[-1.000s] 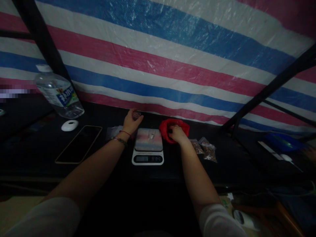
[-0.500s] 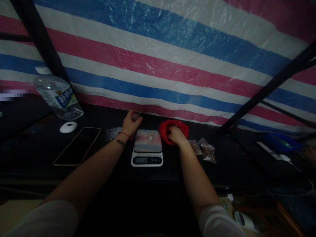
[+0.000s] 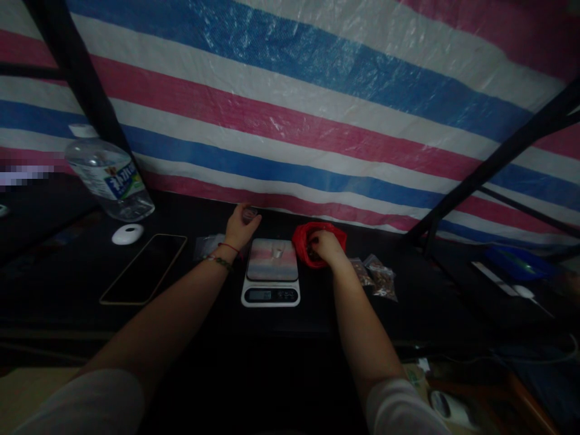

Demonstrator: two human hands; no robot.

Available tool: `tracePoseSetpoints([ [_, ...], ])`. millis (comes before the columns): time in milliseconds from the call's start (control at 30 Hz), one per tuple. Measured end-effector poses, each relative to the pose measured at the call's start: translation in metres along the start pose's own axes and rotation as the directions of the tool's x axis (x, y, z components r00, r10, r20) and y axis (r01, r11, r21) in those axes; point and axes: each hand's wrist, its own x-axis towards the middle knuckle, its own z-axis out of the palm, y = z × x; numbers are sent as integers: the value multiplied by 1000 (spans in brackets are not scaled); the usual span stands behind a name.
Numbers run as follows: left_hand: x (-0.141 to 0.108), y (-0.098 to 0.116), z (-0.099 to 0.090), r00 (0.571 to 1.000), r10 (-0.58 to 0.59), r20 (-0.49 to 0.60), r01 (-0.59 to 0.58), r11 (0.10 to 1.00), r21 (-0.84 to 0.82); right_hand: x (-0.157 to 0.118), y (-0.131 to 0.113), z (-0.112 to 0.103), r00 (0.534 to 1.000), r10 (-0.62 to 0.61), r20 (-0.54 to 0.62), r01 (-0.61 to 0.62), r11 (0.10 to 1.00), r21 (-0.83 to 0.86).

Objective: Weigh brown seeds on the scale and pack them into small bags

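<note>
A white digital scale lies on the black table, with a small clear container on its plate. Behind its left side, my left hand has its fingers around a small clear round object. My right hand reaches into an open red plastic bag right of the scale; the fingers are bent together over the dark contents, and what they pinch is too small to tell. Two small clear bags of brown bits lie right of the red bag. Beside my left wrist is some clear plastic.
A phone, a white oval object and a large clear bottle are on the left. Black frame bars rise at both sides before a striped sheet. A blue item lies far right.
My right hand has lifted slightly inside the red bag, and its bent fingers show more. My left hand stays in place with the clear object.
</note>
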Motion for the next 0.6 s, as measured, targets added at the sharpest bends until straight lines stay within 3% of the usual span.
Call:
tracePoseSetpoints([
  [200, 1, -1, 0, 1000, 19, -3, -19, 1000, -10, 0, 4, -3, 999, -21, -30, 22, 999, 28],
  [400, -1, 5, -2, 999, -35, 18, 35, 999, -28, -11, 3, -12, 984, -104, 143, 102, 994, 26],
  [600, -1, 5, -2, 1000, -11, 16, 11, 1000, -8, -13, -2, -12, 976, -55, 210, 62, 998, -25],
])
